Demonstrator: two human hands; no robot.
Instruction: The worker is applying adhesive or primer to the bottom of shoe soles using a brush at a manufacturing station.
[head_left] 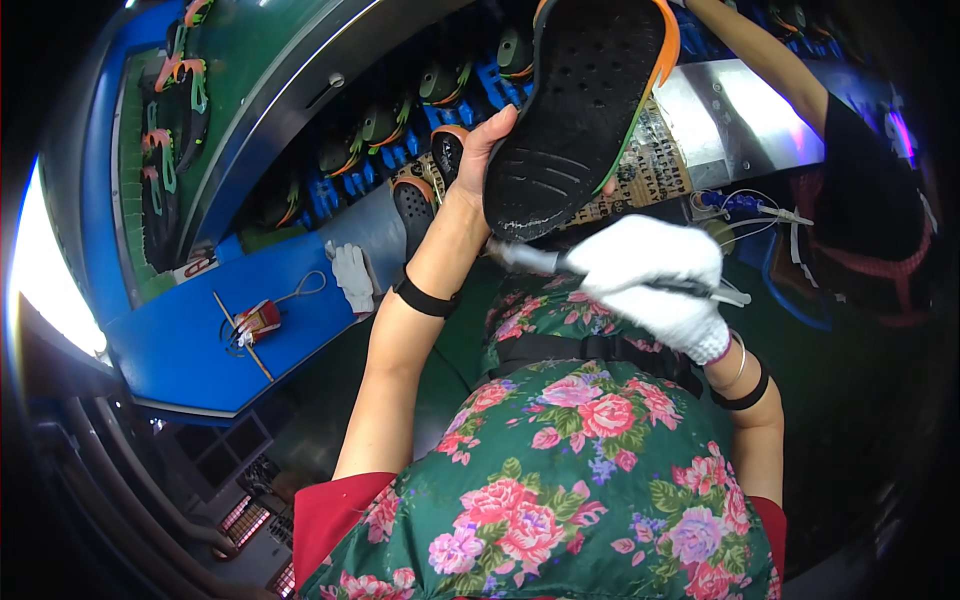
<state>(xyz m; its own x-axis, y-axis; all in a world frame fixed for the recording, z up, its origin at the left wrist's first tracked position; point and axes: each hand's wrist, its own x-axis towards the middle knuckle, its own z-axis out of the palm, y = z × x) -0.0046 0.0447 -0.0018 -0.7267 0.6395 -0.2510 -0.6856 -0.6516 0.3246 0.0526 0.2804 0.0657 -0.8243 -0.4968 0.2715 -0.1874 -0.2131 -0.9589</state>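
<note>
Left hand: the bare left hand is closed around the heel end of a black shoe sole, thumb side toward the camera, holding it up in front of the chest.
Shoe sole: one in hand, black tread face toward the camera, orange-and-green rim along its right edge; its long axis runs from the heel at lower left up to the toe at upper right.
Right hand: the white-gloved right hand is clenched on a slim metal-tipped tool whose handle sticks out to the right.
Key relation: the tool tip points left and slightly up, just under the sole's heel edge, close to or touching it; I cannot tell which. The sole lies above and to the left of the gloved hand, so the right hand is nearer the heel edge.
Conveyor: a row of about six further soles on blue holders runs diagonally behind the hands.
Blue counter: a spare white glove, one small red tool with a cord and one thin stick.
Other person: one arm at upper right.
</note>
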